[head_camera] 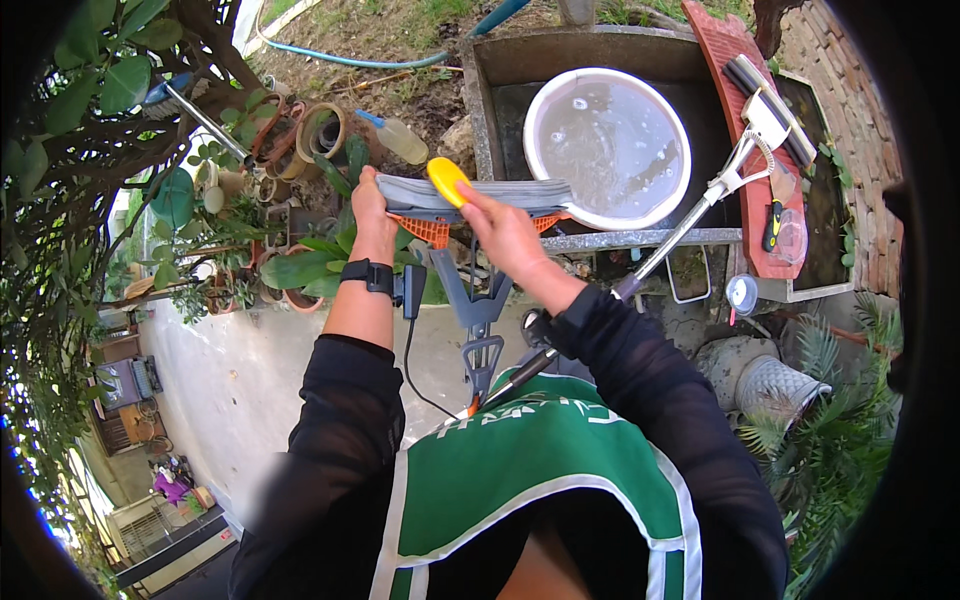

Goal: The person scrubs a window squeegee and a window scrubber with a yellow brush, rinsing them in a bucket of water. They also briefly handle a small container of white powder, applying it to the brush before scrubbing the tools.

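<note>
My left hand (373, 210) grips the left end of a flat mop head with a grey pad (510, 193) and an orange plastic frame. In my right hand (504, 234) is a yellow oval tool (448, 182), perhaps a brush or scraper, held against the top edge of the pad. The mop head is raised in front of me, its grey forked handle joint (469, 300) below it. Beyond its right end, a round white basin (531, 150) of cloudy water stands in a concrete trough.
The concrete trough (480, 97) has a red ribbed board (720, 67) across its right side. A sponge mop (765, 120) leans there, its pole (660, 251) slanting towards me. Potted plants (319, 131) and a spray bottle (401, 139) are at the left; a hose (360, 61) lies behind.
</note>
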`<state>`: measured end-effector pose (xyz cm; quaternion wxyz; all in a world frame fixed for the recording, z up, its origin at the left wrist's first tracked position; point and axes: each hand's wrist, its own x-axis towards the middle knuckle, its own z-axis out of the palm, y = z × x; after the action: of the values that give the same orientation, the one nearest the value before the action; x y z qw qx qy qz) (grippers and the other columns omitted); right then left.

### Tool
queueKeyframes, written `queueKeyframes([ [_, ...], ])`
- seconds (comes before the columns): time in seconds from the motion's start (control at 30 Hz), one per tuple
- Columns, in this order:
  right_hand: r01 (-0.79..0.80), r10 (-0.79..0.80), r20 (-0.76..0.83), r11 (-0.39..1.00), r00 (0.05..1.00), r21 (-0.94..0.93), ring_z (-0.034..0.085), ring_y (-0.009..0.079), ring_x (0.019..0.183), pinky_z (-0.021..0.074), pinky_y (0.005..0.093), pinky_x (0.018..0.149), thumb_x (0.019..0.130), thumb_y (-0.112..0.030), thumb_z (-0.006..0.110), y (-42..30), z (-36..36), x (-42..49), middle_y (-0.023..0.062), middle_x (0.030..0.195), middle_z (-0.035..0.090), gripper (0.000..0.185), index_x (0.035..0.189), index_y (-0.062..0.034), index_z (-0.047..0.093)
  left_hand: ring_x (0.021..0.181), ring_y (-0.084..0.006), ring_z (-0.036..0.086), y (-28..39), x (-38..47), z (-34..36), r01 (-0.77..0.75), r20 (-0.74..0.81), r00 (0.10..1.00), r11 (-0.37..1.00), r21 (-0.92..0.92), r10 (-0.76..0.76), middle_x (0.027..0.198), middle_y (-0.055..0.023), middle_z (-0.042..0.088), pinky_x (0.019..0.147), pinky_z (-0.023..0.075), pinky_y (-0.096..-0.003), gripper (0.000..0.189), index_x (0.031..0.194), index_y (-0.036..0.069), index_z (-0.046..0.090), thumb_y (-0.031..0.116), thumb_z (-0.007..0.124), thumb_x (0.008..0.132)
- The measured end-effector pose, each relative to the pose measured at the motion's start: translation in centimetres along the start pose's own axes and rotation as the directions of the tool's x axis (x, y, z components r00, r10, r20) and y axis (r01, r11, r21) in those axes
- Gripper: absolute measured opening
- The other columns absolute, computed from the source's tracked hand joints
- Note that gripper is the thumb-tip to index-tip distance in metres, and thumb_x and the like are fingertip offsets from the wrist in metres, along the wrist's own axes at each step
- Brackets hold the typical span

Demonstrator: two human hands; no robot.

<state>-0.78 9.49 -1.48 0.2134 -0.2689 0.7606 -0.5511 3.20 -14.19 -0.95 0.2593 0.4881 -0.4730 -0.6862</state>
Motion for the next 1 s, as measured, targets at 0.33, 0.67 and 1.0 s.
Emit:
queueKeyframes([
  [0.33, -0.057, 0.051, -0.062, 0.994, 0.997, -0.096, 0.061, 0.0360, 0.083, 0.0472, 0.0426, 0.073, 0.089, -0.034, 0.050, 1.6, -0.2, -0.6, 0.0200, 0.086, 0.063, 0.031, 0.119, -0.0257, 0.056, 0.062, -0.0170, 0.052, 0.3, -0.4, 0.4, 0.004, -0.024, 1.000, 0.999, -0.050, -0.005, 0.070, -0.0036, 0.053, 0.058, 0.0431, -0.0343, 0.029, 0.075, 0.005, 0.053, 0.029, 0.047, 0.090],
  [0.67, -0.432, 0.362, -0.290, 0.870, 0.886, -0.237, 0.061, 0.0339, 0.089, 0.0466, 0.0405, 0.078, 0.089, -0.031, 0.051, 8.2, -5.8, -1.9, 0.0203, 0.095, 0.063, 0.034, 0.120, -0.0192, 0.056, 0.062, -0.0179, 0.052, 0.0, 1.2, -1.9, -0.046, -0.034, 0.998, 0.997, 0.059, 0.048, 0.069, -0.0037, 0.053, 0.060, 0.0430, -0.0349, 0.030, 0.075, 0.004, 0.053, 0.030, 0.047, 0.091],
  [1.0, -0.481, 0.380, -0.306, 0.776, 0.873, -0.408, 0.060, 0.0344, 0.089, 0.0476, 0.0441, 0.075, 0.089, -0.032, 0.048, 6.3, -7.0, -1.9, 0.0191, 0.094, 0.063, 0.034, 0.119, -0.0181, 0.056, 0.051, -0.0111, 0.050, 3.4, 0.7, -2.6, -0.008, 0.246, 0.959, 0.857, 0.515, -0.140, 0.063, -0.0021, 0.054, 0.039, 0.0342, -0.0264, 0.041, 0.073, 0.009, 0.053, 0.047, 0.052, 0.087],
])
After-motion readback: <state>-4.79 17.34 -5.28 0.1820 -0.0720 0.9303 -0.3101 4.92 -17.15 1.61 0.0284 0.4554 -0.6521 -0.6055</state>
